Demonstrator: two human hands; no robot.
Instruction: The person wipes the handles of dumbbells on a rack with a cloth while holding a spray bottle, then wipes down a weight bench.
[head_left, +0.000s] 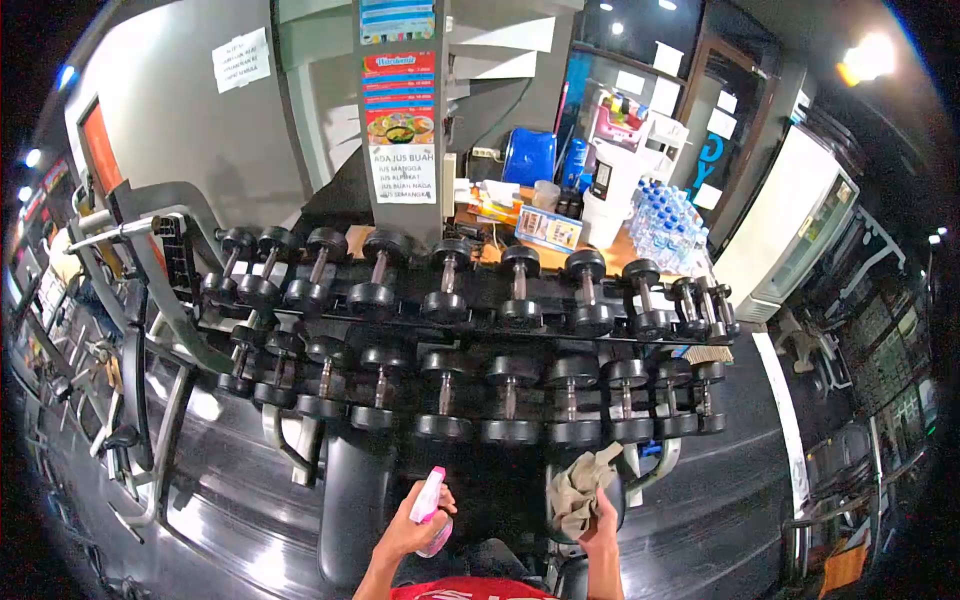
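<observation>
My left hand (412,523) is closed around a spray bottle (429,497) with a pink and white trigger head, held upright low in the view. To the right, my right hand (602,522) grips a crumpled olive-brown cloth (580,490) that hangs loosely over the fingers. Both hands are in front of a two-tier rack of black dumbbells with metal handles. Closest above the hands is the lower row, including a dumbbell (445,397) and another dumbbell (572,400). Neither hand touches the rack.
Behind the rack, a wooden counter (625,250) carries water bottles (668,225) and a white bucket (603,218). A black padded bench (352,510) is near my left hand. A white fridge (790,225) stands at right, exercise machines (130,370) at left.
</observation>
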